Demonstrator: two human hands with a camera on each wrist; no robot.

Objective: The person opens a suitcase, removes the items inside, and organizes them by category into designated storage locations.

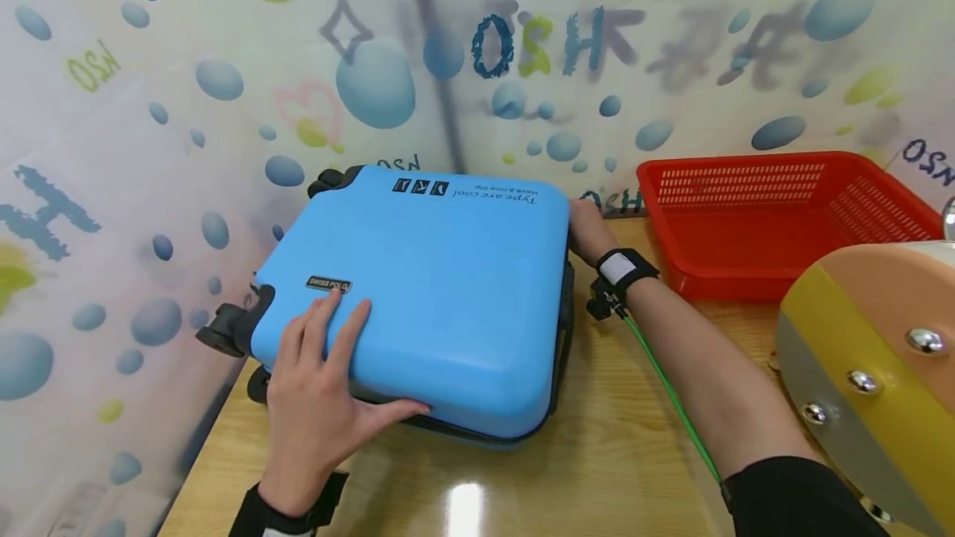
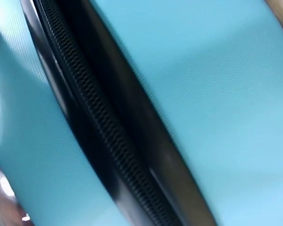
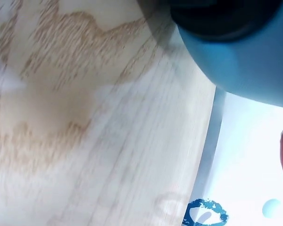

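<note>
Blue suitcase (image 1: 448, 288): lies broad side up on the table (image 1: 634, 446), under the left hand (image 1: 317, 404) and left of the right hand (image 1: 588, 229).
Left hand: fingers straight and spread on the top, thumb along the near edge, gripping nothing; a sideways push could slip on the smooth surface.
Right hand: mostly hidden at the far right corner; its hold cannot be told. Lifting from that corner alone might twist the load.
Wheel (image 1: 231, 330): left of the left hand, near the table's edge; shoving leftward could tip that end off.
Green cord (image 1: 671, 400): along the right forearm; turning the suitcase might snag it.
Red basket (image 1: 734, 284): right of the right hand; a wide swing could knock it.
</note>
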